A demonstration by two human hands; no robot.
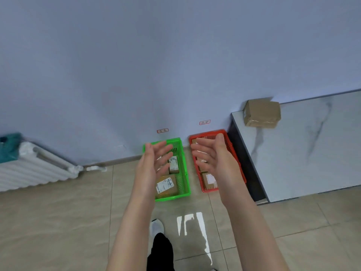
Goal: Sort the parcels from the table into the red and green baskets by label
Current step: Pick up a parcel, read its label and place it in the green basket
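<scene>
L hand (pixel 154 163) & R hand (pixel 213 155) both empty, fingers spread, above green basket (pixel 184 173) & red basket (pixel 232 151)

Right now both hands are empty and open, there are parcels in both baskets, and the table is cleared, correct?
Not quite: the table is not cleared. The head view shows one brown parcel on its far corner by the wall. The rest holds: the left hand and right hand are open and empty, and the green basket and red basket both hold parcels.

Nothing is legible. 2 red-outlined tags on the wall, left tag (pixel 162 130) and right tag (pixel 205 122), carry blurred characters; the parcel labels (pixel 164 185) in the baskets are unreadable.
</scene>
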